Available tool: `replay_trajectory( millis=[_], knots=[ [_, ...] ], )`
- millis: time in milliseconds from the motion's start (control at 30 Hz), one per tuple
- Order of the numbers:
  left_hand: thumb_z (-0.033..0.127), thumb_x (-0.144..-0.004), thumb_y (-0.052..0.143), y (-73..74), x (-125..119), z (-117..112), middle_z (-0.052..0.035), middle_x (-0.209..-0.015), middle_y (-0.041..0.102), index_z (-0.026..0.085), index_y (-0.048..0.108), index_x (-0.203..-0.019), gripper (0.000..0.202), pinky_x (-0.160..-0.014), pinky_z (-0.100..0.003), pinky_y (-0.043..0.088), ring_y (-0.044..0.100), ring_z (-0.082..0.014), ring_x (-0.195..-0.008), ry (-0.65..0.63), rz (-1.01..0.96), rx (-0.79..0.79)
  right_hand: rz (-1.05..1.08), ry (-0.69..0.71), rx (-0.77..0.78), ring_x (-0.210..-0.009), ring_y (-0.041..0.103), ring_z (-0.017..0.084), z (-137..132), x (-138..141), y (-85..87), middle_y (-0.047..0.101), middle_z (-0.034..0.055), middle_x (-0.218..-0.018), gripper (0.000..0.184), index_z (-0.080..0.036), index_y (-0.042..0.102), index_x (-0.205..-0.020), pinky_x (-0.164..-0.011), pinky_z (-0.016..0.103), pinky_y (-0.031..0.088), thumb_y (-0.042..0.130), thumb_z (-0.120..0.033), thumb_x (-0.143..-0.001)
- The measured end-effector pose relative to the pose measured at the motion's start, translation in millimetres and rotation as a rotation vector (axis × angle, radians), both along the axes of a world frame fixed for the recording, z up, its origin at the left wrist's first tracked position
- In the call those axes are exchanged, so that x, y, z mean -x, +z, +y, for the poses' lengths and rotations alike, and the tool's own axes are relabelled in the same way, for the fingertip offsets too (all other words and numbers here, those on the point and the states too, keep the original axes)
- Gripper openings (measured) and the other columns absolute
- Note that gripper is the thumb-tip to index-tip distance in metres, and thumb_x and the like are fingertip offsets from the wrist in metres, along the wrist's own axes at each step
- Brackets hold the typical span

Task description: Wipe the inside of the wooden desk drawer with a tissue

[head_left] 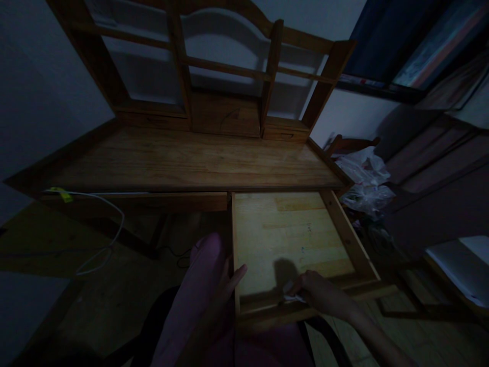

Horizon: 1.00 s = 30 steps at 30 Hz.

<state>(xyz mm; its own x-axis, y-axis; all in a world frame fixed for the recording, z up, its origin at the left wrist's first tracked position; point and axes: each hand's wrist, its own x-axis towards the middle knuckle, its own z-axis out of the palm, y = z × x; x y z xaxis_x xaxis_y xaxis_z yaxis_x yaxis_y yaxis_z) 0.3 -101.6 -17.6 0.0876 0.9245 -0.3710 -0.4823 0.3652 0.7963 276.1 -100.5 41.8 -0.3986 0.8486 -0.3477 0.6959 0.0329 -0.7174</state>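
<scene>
A wooden drawer [282, 239] is pulled out from the desk over my lap, its pale bottom bare apart from a few small dark marks. My left hand [229, 285] grips the drawer's left wall, with one digit over the top edge and the rest low on the outside, partly in shadow. Bent over the inner side of the drawer's front wall, my right hand [311, 289] is closed on a crumpled white cloth [294, 297]. The cloth touches the wood near the front edge. Whether it is fabric or tissue is hard to tell in this dim light.
The wooden desk [214, 158] carries a shelf hutch [225, 71] along the wall. A white cable [121, 224] with a yellow-green tag hangs at the left. Clear plastic bags [364, 168] sit on a chair beyond the desk's right end. A stool-like wooden frame [405, 311] stands right.
</scene>
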Motion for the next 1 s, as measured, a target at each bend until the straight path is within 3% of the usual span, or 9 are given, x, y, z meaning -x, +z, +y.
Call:
replay_trajectory(
  millis=[100, 200, 267, 400, 533, 633, 767, 900, 1000],
  knots=[
    [0.053, -0.075, 0.08, 0.1, -0.8, -2.4, -0.0079, -0.148, 0.063, 0.029, 0.063, -0.132, 0.065, -0.125, -0.044, 0.035, 0.033, -0.0317, -0.155, 0.015, 0.071, -0.032, 0.09, 0.089, 0.036, -0.085, 0.076, 0.021, 2.6, 11.9, -3.9, 0.082, 0.0038, -0.091, 0.039, -0.027, 0.085, -0.09, -0.08, 0.032, 0.054, 0.052, -0.01, -0.077],
    [0.054, -0.077, 0.078, 5.2, 1.8, -8.8, -0.0064, -0.15, 0.061, 0.029, 0.066, -0.128, 0.058, -0.13, -0.04, 0.024, 0.022, -0.0283, -0.159, 0.019, 0.122, -0.037, 0.152, 0.007, 0.081, -0.075, 0.074, 0.019, 10.7, 10.0, -11.8, 0.081, 0.0038, -0.084, 0.041, -0.023, 0.085, -0.095, -0.073, 0.03, 0.054, 0.047, -0.014, -0.08],
    [0.05, -0.077, 0.08, 9.9, 4.8, -13.0, -0.0063, -0.152, 0.06, 0.027, 0.069, -0.125, 0.054, -0.131, -0.04, 0.021, 0.021, -0.0292, -0.159, -0.006, 0.125, -0.029, 0.159, -0.082, 0.006, -0.087, 0.075, 0.021, 19.0, -2.6, -15.0, 0.081, 0.0065, -0.095, 0.04, -0.021, 0.084, -0.102, -0.08, 0.033, 0.056, 0.048, -0.02, -0.083],
    [0.044, -0.076, 0.081, 15.1, 6.4, -16.5, -0.0055, -0.153, 0.058, 0.026, 0.071, -0.122, 0.05, -0.13, -0.045, 0.025, 0.025, -0.032, -0.158, -0.051, 0.103, -0.023, 0.054, -0.229, -0.226, -0.111, 0.072, 0.029, 31.1, -41.8, -10.8, 0.078, 0.011, -0.116, 0.038, -0.022, 0.082, -0.109, -0.099, 0.043, 0.053, 0.053, -0.029, -0.084],
    [0.043, -0.081, 0.077, 10.0, 1.7, -8.5, -0.0062, -0.154, 0.057, 0.027, 0.065, -0.129, 0.052, -0.126, -0.046, 0.034, 0.027, -0.0313, -0.158, -0.019, 0.033, -0.015, -0.016, -0.145, -0.138, -0.109, 0.073, 0.029, 24.1, -63.9, -0.3, 0.076, 0.0111, -0.122, 0.039, -0.023, 0.08, -0.116, -0.098, 0.043, 0.054, 0.055, -0.031, -0.087],
    [0.041, -0.076, 0.082, 5.6, 0.4, -0.6, -0.0083, -0.152, 0.059, 0.027, 0.065, -0.127, 0.056, -0.124, -0.045, 0.037, 0.034, -0.0328, -0.155, -0.019, 0.006, 0.002, -0.003, -0.077, 0.008, -0.109, 0.073, 0.029, 14.1, -59.1, 2.4, 0.076, 0.0104, -0.121, 0.04, -0.023, 0.078, -0.122, -0.098, 0.044, 0.054, 0.055, -0.037, -0.092],
    [0.045, -0.079, 0.079, 10.0, 1.5, 0.5, -0.0098, -0.155, 0.056, 0.026, 0.059, -0.139, 0.065, -0.122, -0.046, 0.039, 0.041, -0.0318, -0.151, -0.04, 0.003, -0.049, 0.062, -0.03, 0.079, -0.11, 0.072, 0.028, 8.9, -38.8, -2.3, 0.077, 0.01, -0.12, 0.041, -0.022, 0.077, -0.124, -0.099, 0.043, 0.053, 0.054, -0.039, -0.095],
    [0.044, -0.083, 0.076, 15.5, 1.9, -2.9, -0.0104, -0.156, 0.054, 0.026, 0.052, -0.147, 0.071, -0.122, -0.046, 0.04, 0.046, -0.0311, -0.148, -0.067, 0.042, -0.059, 0.091, 0.077, 0.106, -0.099, 0.073, 0.024, 6.1, -18.4, -12.7, 0.079, 0.0081, -0.112, 0.038, -0.023, 0.077, -0.124, -0.087, 0.036, 0.056, 0.057, -0.034, -0.093],
    [0.045, -0.084, 0.074, 8.5, 0.8, -3.3, -0.0101, -0.155, 0.056, 0.025, 0.053, -0.145, 0.067, -0.123, -0.045, 0.04, 0.044, -0.0314, -0.15, -0.059, 0.061, -0.042, 0.083, 0.109, 0.164, -0.09, 0.073, 0.023, 2.4, -8.8, -19.9, 0.08, 0.006, -0.102, 0.034, -0.022, 0.08, -0.115, -0.078, 0.033, 0.055, 0.059, -0.033, -0.091]
  ],
)
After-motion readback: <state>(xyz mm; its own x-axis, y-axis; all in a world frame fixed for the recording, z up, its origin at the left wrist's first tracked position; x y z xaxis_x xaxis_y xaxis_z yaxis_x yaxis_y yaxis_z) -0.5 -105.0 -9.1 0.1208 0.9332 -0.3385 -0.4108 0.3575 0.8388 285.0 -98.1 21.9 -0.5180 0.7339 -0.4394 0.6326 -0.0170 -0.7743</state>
